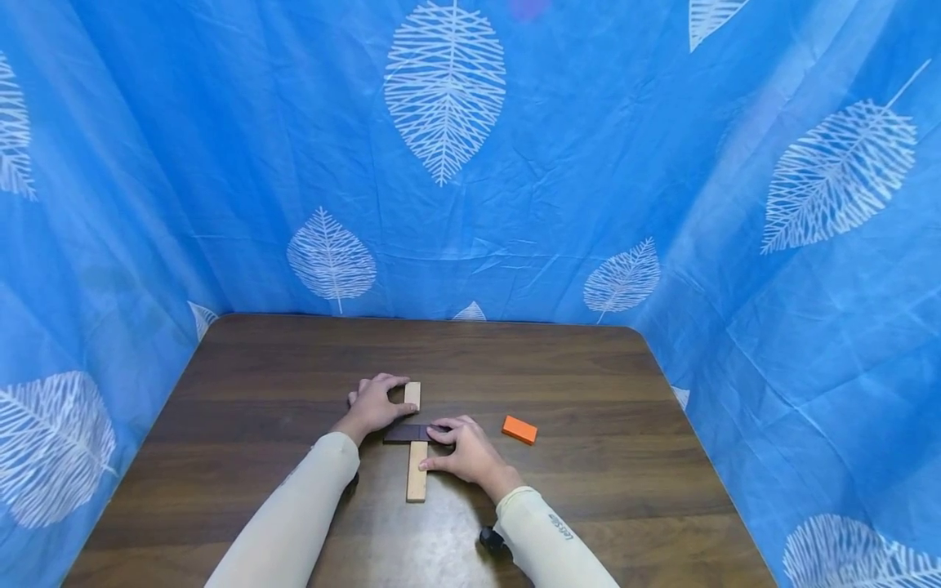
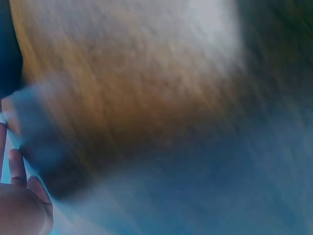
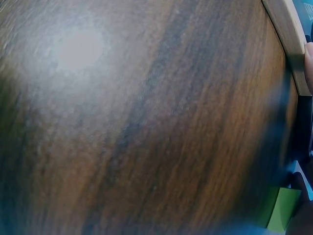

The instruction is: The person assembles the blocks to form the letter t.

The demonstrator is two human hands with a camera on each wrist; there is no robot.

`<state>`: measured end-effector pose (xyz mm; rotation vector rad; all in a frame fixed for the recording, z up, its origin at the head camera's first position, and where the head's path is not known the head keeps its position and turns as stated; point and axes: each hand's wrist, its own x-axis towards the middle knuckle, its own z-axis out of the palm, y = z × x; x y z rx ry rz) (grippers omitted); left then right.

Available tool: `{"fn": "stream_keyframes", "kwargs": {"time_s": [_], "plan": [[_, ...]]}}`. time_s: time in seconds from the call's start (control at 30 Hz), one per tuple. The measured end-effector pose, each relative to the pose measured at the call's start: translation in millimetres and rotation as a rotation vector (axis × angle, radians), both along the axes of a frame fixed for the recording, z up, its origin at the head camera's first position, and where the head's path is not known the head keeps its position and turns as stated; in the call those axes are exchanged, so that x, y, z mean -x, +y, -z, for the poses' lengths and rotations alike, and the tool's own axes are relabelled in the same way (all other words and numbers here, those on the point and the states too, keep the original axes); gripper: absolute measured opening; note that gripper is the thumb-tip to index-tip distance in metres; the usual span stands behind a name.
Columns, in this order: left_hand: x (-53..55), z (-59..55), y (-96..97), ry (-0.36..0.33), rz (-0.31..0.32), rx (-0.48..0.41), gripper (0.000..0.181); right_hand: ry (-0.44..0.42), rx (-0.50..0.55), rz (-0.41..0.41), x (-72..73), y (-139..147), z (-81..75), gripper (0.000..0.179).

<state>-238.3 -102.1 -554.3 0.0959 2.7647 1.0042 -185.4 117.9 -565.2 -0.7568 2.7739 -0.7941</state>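
My left hand (image 1: 377, 406) pinches a short pale wooden block (image 1: 412, 397), index finger at its far end and thumb at its near end. Fingers of my right hand (image 1: 470, 452) curl over the right part of a dark bar (image 1: 400, 434), which has a seam near its middle. The right thumb touches the side of a longer pale block (image 1: 416, 482) that meets the dark bar from below. In the right wrist view, the longer pale block (image 3: 288, 29) and dark bar (image 3: 303, 127) show at the right edge. A blurred left hand (image 2: 24, 196) fills the left wrist view's corner.
An orange block (image 1: 519, 429) lies to the right of my right hand on the brown wooden table (image 1: 588, 490). A green block (image 3: 283, 209) appears low in the right wrist view beside dim fingers. A blue curtain (image 1: 515, 229) with white leaves surrounds the table.
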Motion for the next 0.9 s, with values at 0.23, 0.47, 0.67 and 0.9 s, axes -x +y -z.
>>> {"fn": "stream_keyframes", "kwargs": {"time_s": [0.23,0.47,0.67,0.9], "plan": [[-3.9,-0.8,6.4,0.002,0.005,-0.022,0.056,-0.010,0.000,0.001,0.0,0.2,-4.2,0.069],[-8.5,5.0,6.8,0.028,0.005,-0.004,0.048,-0.025,0.003,0.005,-1.6,-0.3,-5.0,0.068],[-10.4,7.2,8.9,0.047,0.021,0.011,0.048,-0.012,-0.016,0.008,-1.4,-0.2,-4.5,0.069],[-14.3,4.5,10.7,0.034,0.020,0.009,0.048,-0.022,-0.021,-0.001,-1.0,0.4,-4.5,0.069]]}}
